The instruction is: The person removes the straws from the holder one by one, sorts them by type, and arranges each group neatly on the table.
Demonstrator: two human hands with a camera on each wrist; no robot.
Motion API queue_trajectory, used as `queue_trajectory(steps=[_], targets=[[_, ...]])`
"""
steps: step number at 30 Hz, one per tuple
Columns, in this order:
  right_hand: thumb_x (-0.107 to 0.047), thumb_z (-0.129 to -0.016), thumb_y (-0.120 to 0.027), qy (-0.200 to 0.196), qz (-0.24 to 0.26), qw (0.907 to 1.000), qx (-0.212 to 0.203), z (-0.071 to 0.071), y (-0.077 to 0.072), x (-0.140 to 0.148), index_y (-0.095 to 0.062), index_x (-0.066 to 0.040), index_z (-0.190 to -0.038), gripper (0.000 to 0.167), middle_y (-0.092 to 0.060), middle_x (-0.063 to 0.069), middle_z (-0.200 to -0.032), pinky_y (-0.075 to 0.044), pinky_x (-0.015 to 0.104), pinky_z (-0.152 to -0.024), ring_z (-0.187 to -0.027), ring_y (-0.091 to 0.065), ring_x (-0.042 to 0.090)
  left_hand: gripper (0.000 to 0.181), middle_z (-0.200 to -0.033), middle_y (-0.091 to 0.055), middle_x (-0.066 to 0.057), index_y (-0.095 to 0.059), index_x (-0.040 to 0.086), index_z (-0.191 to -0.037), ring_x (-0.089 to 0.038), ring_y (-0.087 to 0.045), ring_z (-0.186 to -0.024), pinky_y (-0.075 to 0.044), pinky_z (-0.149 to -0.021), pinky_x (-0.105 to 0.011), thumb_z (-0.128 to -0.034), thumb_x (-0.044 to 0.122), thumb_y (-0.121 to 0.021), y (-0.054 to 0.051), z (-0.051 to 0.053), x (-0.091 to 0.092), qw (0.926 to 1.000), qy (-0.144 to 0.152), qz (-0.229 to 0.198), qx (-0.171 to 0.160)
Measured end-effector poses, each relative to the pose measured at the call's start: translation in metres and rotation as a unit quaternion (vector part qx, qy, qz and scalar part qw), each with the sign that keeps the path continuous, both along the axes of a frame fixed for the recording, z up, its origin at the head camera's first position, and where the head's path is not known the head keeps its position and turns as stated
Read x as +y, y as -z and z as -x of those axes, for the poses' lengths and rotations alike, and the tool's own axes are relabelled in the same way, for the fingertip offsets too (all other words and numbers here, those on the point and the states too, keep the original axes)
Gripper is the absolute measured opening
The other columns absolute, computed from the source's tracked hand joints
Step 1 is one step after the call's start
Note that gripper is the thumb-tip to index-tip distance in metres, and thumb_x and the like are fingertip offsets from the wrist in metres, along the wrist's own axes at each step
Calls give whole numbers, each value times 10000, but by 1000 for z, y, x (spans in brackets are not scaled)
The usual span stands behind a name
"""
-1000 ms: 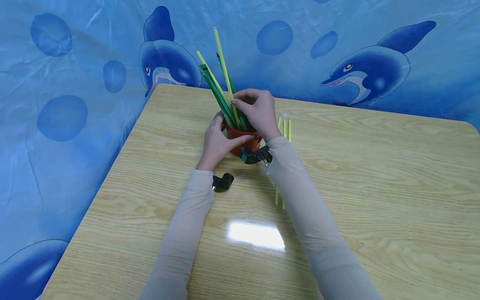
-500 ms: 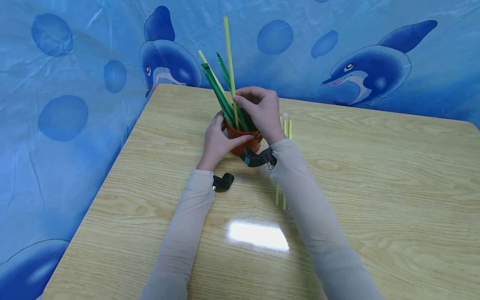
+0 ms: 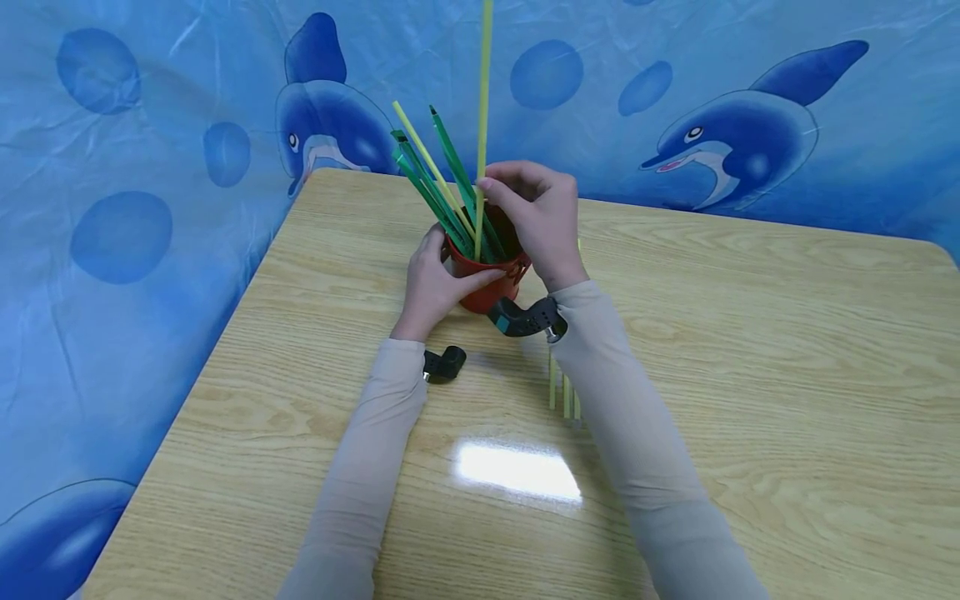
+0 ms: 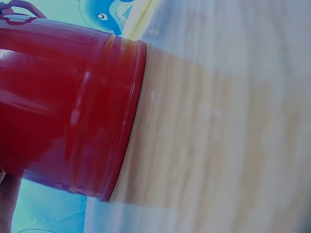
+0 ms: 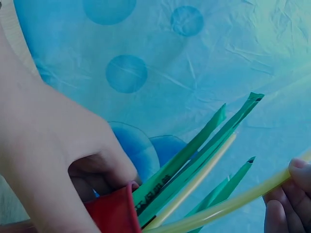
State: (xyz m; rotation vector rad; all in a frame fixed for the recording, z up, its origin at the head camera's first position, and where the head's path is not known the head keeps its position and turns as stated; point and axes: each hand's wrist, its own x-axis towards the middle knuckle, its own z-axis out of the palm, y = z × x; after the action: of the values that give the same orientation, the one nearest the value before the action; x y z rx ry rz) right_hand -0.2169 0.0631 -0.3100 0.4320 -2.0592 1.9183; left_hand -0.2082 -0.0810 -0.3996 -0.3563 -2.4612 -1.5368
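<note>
A small red bucket (image 3: pixel 491 297) stands on the table, with my left hand (image 3: pixel 432 287) gripping its side near the rim. Between the thumb and fingers of my right hand (image 3: pixel 543 218) a long yellow straw (image 3: pixel 483 92) is pinched. It stands nearly upright, its lower end inside the bucket and its top beyond the head view's edge. Several long green wrapped sticks (image 5: pixel 194 145) and another yellow straw (image 3: pixel 423 150) lean leftward in the bucket. Dark printing shows on one green wrapper. The left wrist view shows the bucket's base flat on the tabletop.
Several more yellow straws (image 3: pixel 566 396) lie on the wooden table (image 3: pixel 750 375), partly hidden under my right forearm. A blue sheet (image 3: pixel 585 125) with dolphin pictures hangs behind and to the left of the table.
My right hand has moved up and right with the yellow straw, which has risen and turned from leaning left to nearly upright. My left hand has stayed on the bucket.
</note>
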Motion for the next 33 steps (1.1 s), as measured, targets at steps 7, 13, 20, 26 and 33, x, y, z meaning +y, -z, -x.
queue_trajectory(steps=[7,13,20,26,33], targets=[[-59,-865,-680,-47,190,9994,282,-5,-3,2,-706,64,-974,167,-699,90,-849,-546,342,-757,-769,-644,213,724,-1226,-538,-82,-468,69,-1289,-208,-486,-1171,-418,-998,-327,-719,338,-825,0,0,-1,10000,-43,47,-26],[-46,-860,-681,-15,415,9989,233,-12,-10,4,-713,55,-957,144,-701,45,-823,-536,350,-794,-783,-645,214,732,-1250,-531,-81,-459,70,-1302,-201,-479,-1189,-422,-1001,-323,-723,326,-826,-1,-1,-1,9999,-6,-7,-124],[2,-848,-678,-67,753,9955,564,-17,-17,5,-713,72,-938,119,-710,62,-824,-538,350,-797,-779,-645,237,720,-1251,-537,-77,-470,67,-1295,-195,-482,-1188,-430,-993,-324,-722,309,-831,0,-1,-1,9999,3,-82,-75],[24,-843,-675,3,668,9907,1184,-22,-22,6,-708,85,-924,107,-711,67,-822,-543,364,-775,-750,-653,241,717,-1243,-536,-79,-472,65,-1294,-193,-481,-1190,-435,-989,-321,-723,309,-830,0,-1,-1,9998,42,-166,-98],[27,-839,-677,143,564,9853,1604,-27,-29,10,-708,91,-924,110,-716,59,-834,-542,360,-771,-750,-660,248,712,-1226,-540,-79,-476,64,-1287,-196,-480,-1186,-433,-987,-306,-719,301,-834,0,0,0,9999,59,-104,-31]])
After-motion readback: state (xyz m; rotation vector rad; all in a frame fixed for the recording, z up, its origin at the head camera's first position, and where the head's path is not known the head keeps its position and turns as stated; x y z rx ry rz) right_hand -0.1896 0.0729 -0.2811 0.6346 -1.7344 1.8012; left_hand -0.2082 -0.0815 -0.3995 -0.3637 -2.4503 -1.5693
